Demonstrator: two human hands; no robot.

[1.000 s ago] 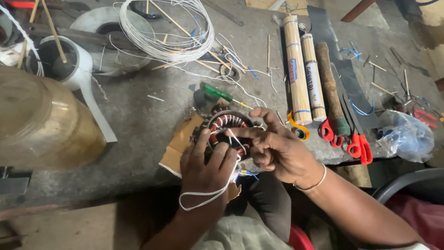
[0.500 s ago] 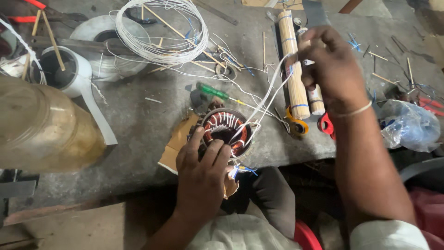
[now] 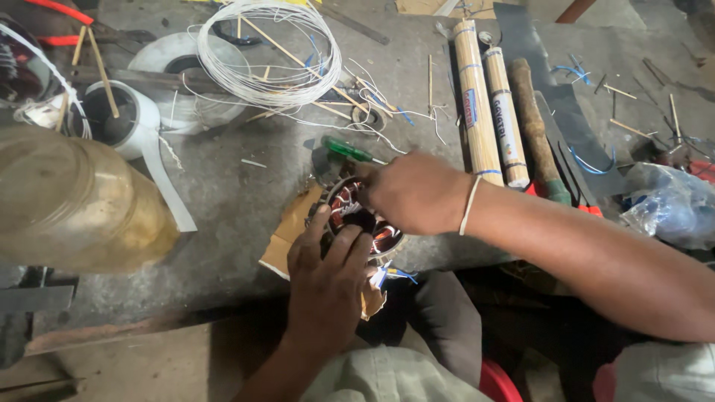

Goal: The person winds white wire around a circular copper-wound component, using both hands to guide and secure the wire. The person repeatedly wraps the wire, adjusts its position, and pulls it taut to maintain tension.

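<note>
Head view: grey concrete-looking bench (image 3: 246,193), cluttered and dusty, seen from above, person's knees below the near edge.

Motor stator (image 3: 363,219) w/ copper windings sits on a scrap of brown cardboard (image 3: 287,234) at the near edge, roughly mid-bench. L hand (image 3: 328,286) lies on its near side, fingers spread flat over the rim, pinning it down; not closed around anything. R hand (image 3: 413,192) comes in from the right, over the far-right part of the stator, fingers curled down into the windings. Grip looks pinched, but what it has hold of is hidden under the hand, can't tell.

Green-handled screwdriver (image 3: 346,149) just beyond the stator, touching or nearly so. White wire coil (image 3: 272,52) near the far edge, loose strands trailing toward mid-bench. Two bamboo stick bundles (image 3: 488,104) plus a wooden handle (image 3: 532,126) far right. White tape roll (image 3: 123,115) and amber plastic jar (image 3: 74,201) at the left. Clear plastic bag (image 3: 670,205) at the right edge.

Progress, judging by looks: coils already seated in the slots, white lacing visible on part of the windings. Tying/dressing seems mid-way; blue and white lead ends (image 3: 391,274) loose at the near side, not tidied yet.
</note>
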